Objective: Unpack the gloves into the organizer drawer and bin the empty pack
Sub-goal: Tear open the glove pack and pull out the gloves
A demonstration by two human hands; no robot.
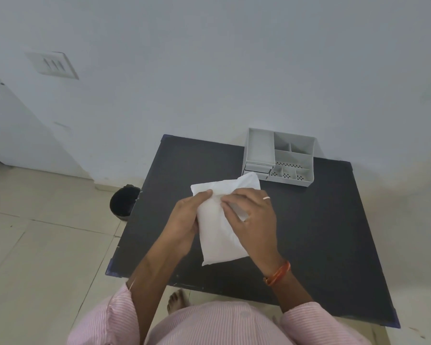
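Observation:
A white, full-looking glove pack is held above the middle of the black table. My left hand grips its left side, thumb on top. My right hand pinches the pack's upper part from the right; it wears a ring and an orange bangle. The grey organizer stands at the table's far edge against the wall, with open compartments on top and small drawers at its front left, partly hidden behind the pack. The gloves themselves are not visible.
A black bin stands on the tiled floor just left of the table. A white wall rises behind the table. My bare foot shows under the near table edge.

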